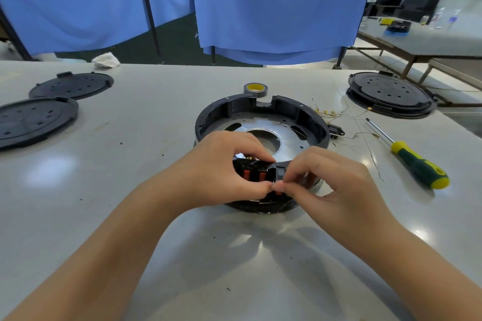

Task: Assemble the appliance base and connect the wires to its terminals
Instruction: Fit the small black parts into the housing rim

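Observation:
The round black appliance base (227, 109) with a silver metal plate (287, 135) inside lies open in the middle of the table. At its near rim sits a black switch block with orange tabs (254, 173). My left hand (224, 172) grips this block, fingers curled over its top and thumb below. My right hand (328, 180) pinches something small at the block's right end; what it pinches is hidden by the fingertips. Thin yellowish wires with terminals (328, 113) lie loose just right of the base.
A green and yellow screwdriver (414, 161) lies on the right. A tape roll (257, 89) stands behind the base. Two black round covers (70, 85) (28, 121) lie at the left, a stacked one (390, 94) at the far right. Blue curtains hang behind the table.

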A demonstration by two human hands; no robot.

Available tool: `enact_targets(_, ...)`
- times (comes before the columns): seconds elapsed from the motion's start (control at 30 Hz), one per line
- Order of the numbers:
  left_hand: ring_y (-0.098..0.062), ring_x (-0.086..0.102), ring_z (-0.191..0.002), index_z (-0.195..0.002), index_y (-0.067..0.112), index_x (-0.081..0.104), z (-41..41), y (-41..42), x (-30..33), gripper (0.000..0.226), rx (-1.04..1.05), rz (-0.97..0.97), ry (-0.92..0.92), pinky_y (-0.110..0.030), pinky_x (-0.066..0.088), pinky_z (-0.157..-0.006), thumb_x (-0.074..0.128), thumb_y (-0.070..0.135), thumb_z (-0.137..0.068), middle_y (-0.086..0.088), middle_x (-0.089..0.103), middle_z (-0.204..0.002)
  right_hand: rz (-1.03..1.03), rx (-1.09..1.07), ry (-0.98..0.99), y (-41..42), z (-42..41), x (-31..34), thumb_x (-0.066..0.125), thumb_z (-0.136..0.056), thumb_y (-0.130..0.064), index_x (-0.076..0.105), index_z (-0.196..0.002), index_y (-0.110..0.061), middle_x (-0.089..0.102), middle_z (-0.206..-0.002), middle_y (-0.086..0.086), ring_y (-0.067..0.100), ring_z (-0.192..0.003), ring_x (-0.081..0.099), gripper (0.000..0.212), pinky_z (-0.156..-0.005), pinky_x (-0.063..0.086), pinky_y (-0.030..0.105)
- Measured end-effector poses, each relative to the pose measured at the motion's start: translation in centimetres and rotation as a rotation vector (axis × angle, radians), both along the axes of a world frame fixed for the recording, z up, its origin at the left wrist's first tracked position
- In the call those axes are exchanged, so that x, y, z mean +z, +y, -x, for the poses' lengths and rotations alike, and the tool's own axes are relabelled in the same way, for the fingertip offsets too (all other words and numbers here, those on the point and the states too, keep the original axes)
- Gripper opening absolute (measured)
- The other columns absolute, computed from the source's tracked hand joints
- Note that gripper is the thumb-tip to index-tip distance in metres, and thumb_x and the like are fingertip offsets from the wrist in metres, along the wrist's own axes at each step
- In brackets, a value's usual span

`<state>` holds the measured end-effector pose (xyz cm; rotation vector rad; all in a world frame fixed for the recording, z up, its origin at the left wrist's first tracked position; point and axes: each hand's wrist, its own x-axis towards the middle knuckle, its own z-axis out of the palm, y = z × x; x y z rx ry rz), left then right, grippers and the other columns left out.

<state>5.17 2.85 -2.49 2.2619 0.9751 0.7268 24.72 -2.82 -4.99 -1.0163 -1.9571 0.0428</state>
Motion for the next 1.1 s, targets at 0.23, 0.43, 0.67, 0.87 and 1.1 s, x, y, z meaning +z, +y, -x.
enact_targets(0.23, -0.002, 0.064, -0.095, -0.094, 0.029, 0.078, 0.1, 0.1, 0.2, 0.021, -0.038, 0.039, -0.011, -0.018, 0.05, -0.082, 0.079, 0.025, -0.073, 0.016, 0.07, -0.093, 0.053, -0.107, -0.026, 0.4, -0.2, 0.1, 0.074, -0.074, -0.033, 0.074, -0.083, -0.018, 0.063, -0.097, -0.008, 0.01, -0.098, 0.054, 0.017, -0.087, 0.042, 0.026)
enact_targets(0.43, 0.0, 0.064, -0.094, -0.094, 0.03, 0.077, 0.0, 0.0, 0.2, 0.021, -0.025, 0.01, -0.01, -0.018, 0.05, -0.082, 0.08, 0.026, -0.073, 0.018, 0.07, -0.092, 0.114, -0.039, 0.008, 0.4, -0.3, -0.1, 0.072, -0.077, -0.028, 0.077, -0.084, -0.015, 0.065, -0.095, -0.009, 0.005, -0.091, 0.06, 0.015, -0.079, 0.048, 0.024)
enact_targets(0.67, 0.001, 0.065, -0.092, -0.09, 0.027, 0.078, -0.3, -0.2, 0.2, 0.017, 0.014, -0.006, -0.023, -0.016, 0.049, -0.082, 0.078, 0.022, -0.074, 0.017, 0.072, -0.089, 0.109, -0.054, 0.017, 0.6, -0.2, 0.0, 0.073, -0.078, -0.026, 0.073, -0.088, -0.014, 0.066, -0.092, -0.009, 0.007, -0.089, 0.062, 0.015, -0.078, 0.05, 0.029)
enact_targets(0.87, 0.002, 0.064, -0.093, -0.089, 0.03, 0.077, -0.3, -0.2, 0.0, 0.015, 0.05, 0.007, -0.033, -0.02, 0.049, -0.084, 0.078, 0.024, -0.075, 0.019, 0.071, -0.09, 0.204, -0.063, 0.004, 0.8, -0.8, 0.0, 0.072, -0.079, -0.034, 0.067, -0.101, -0.021, 0.066, -0.101, -0.014, 0.001, -0.103, 0.058, 0.026, -0.102, 0.039, 0.028)
enact_targets(1.1, 0.0, 0.065, -0.09, -0.084, 0.03, 0.077, -0.6, -0.3, 0.2, 0.01, 0.086, 0.023, -0.038, -0.03, 0.052, -0.087, 0.078, 0.023, -0.076, 0.015, 0.071, -0.088, 0.311, -0.06, 0.072, 1.2, -1.0, 0.1, 0.066, -0.077, -0.034, 0.063, -0.09, -0.042, 0.065, -0.092, -0.017, 0.005, -0.102, 0.056, 0.015, -0.096, 0.033, 0.01)
